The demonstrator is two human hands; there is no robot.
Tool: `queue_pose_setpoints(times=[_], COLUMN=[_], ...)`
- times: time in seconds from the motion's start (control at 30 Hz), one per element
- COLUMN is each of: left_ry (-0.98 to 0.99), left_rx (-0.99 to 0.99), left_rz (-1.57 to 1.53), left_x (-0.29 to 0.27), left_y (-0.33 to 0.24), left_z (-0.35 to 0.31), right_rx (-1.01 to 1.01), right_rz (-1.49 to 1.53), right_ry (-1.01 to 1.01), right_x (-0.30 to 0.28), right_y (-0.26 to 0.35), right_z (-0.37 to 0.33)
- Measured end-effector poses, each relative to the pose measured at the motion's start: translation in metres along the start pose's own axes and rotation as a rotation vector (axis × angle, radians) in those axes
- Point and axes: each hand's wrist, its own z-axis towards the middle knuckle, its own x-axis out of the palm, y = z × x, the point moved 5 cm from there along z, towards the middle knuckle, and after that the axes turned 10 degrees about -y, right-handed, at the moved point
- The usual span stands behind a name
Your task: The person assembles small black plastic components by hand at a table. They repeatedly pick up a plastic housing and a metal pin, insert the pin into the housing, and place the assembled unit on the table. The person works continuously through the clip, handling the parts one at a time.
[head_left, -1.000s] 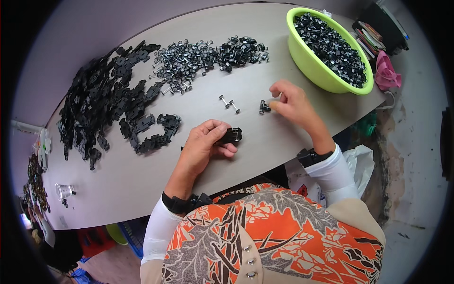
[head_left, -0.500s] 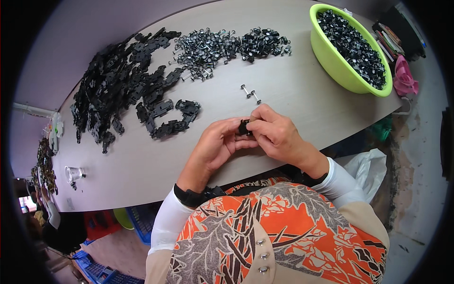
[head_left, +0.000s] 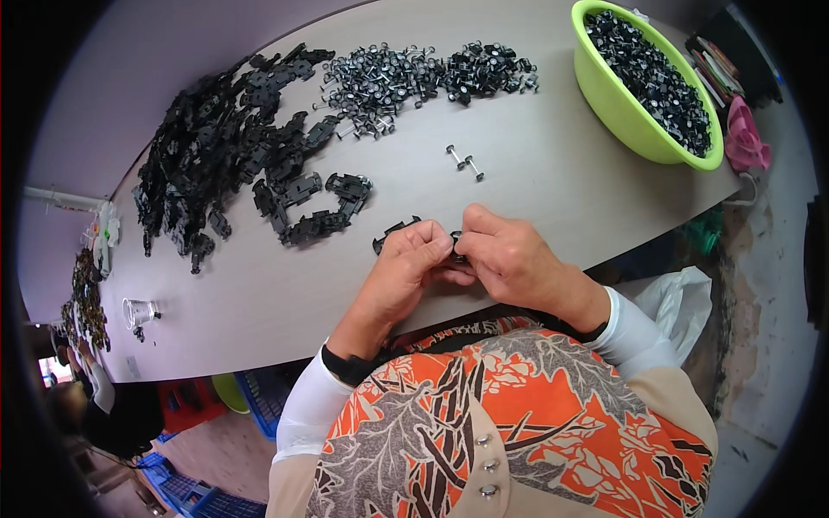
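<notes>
Close together over the near part of the table, my left hand (head_left: 408,266) and my right hand (head_left: 511,257) both have their fingers closed on a small black part (head_left: 458,245). Fingers cover most of that part, so its kind is unclear. Just beyond the left hand's knuckles shows a black plastic toy-car base (head_left: 380,244); whether it lies on the table or is held there I cannot tell. Farther off lie two wheel axles (head_left: 471,167), metal rods with black wheels. A curved group of black car bases (head_left: 313,226) lies left of my hands.
A big heap of black car bases (head_left: 194,164) covers the far left of the table (head_left: 285,302). Wheel axles (head_left: 380,82) are piled at the back. The green basin (head_left: 596,95) at right holds more. At left stands a clear cup (head_left: 136,312); another person (head_left: 104,397) sits beyond.
The black part between my hands is now mostly covered by fingers. A car base has come into sight beyond my left hand. The whole view has shifted slightly.
</notes>
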Motion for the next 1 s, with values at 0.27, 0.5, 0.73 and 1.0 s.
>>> queue_pose_setpoints(times=[0.27, 0.5, 0.73, 1.0], left_ry=[-0.091, -0.403, -0.761, -1.073], left_rx=[0.064, 0.168, 0.140, -0.101], left_rz=[0.146, 0.192, 0.351, 1.176], left_x=[-0.019, -0.040, -0.111, -0.161], left_y=[-0.009, -0.019, -0.023, -0.033], left_z=[-0.016, -0.068, -0.190, -0.245], right_rx=[-0.001, 0.019, 0.173, 0.287], right_rz=[0.133, 0.248, -0.158, -0.114], right_ry=[-0.013, 0.154, 0.134, 0.148], right_x=[0.016, 0.013, -0.005, -0.007], right_y=[0.014, -0.006, -0.079, -0.078], right_z=[0.005, 0.024, 0.033, 0.032])
